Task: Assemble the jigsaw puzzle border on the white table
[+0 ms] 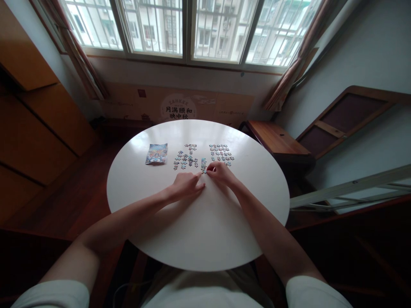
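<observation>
A narrow strip of joined jigsaw pieces [203, 163] lies near the middle of the white round table [199, 231]. My left hand [185, 185] rests at its lower left, index fingertip on the bottom of the strip and thumb apart. From the other side, my right hand [221, 172] pinches a small jigsaw piece at the strip's lower right corner; the fingers mostly cover it. Loose jigsaw pieces [183, 159] are scattered left of the strip. Beyond my right hand, more loose pieces [218, 150] lie in rough rows.
A colourful puzzle packet [156, 154] lies flat on the table's left side. Past the right edge of the table stands a wooden desk [272, 134]. Barred windows and a printed box panel [205, 100] are at the back.
</observation>
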A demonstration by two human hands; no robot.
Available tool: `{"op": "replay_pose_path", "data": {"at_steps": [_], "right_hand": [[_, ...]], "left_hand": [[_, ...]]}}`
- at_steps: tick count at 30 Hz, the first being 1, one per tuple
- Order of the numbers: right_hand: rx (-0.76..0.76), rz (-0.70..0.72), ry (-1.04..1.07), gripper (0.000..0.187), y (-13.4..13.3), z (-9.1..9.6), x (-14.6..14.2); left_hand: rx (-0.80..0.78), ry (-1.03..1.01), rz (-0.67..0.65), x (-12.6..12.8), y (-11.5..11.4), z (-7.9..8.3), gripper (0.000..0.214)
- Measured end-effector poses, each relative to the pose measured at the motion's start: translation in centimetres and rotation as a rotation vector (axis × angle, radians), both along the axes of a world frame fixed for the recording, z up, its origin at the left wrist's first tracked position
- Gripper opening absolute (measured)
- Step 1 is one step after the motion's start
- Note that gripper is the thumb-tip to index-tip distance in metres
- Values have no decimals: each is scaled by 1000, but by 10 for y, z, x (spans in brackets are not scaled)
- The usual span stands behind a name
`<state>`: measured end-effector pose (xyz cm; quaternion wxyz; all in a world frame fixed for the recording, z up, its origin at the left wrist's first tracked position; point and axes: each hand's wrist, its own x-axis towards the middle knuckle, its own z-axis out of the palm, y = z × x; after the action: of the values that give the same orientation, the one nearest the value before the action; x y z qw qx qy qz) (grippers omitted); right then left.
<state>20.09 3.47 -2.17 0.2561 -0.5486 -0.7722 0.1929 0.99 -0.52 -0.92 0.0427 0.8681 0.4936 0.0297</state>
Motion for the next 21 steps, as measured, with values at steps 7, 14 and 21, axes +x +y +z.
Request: {"op": "replay_pose_path", "data": {"at_steps": [7,14,21], "right_hand": [[1,4,-16,9,-3,3,-1],[-36,13,-31,9,-2,3,0],[12,62,-64,10,1,-2,1]], "left_hand": [[-7,-3,-23,0,-2,2,56],[-29,-6,-17,1,-4,4,55],[-34,-6,-16,1,-6,9,55]]}}
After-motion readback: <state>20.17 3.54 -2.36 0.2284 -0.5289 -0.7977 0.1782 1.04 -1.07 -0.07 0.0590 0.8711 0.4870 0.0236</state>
